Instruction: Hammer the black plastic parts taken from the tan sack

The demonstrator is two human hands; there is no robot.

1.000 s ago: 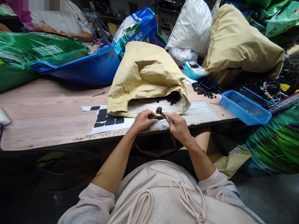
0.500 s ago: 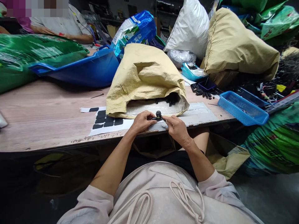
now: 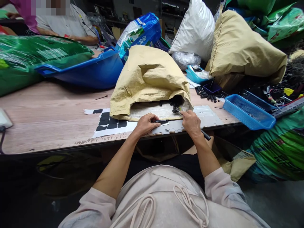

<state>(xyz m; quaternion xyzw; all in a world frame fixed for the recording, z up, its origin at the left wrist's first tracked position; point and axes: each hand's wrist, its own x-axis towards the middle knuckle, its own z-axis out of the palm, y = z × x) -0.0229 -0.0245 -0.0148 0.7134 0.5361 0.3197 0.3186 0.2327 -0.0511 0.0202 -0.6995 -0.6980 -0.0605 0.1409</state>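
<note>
My left hand (image 3: 146, 124) is closed at the table's front edge, pinching a slim black piece (image 3: 163, 121) that points right over the grey-white board (image 3: 178, 127). My right hand (image 3: 192, 122) is wrapped around a small hammer (image 3: 205, 135). Its black head (image 3: 175, 110) is up and left of my fingers, at the mouth of the sack, and the black handle sticks out below my wrist. Just behind both hands lies a tan woven sack (image 3: 152, 76), its mouth toward me, with small black parts (image 3: 175, 102) inside. The black piece's exact kind is unclear.
A white sheet with black rounded pads (image 3: 101, 123) lies left of the sack. A blue basket (image 3: 249, 111) sits at right, near loose black parts (image 3: 206, 94). A blue tub (image 3: 83, 74) and full sacks stand behind. Across the table sits a person (image 3: 64, 25).
My right hand has moved right, carrying the hammer head away from the black piece toward the sack's mouth. My left hand stays nearly in place. The view has shifted slightly.
</note>
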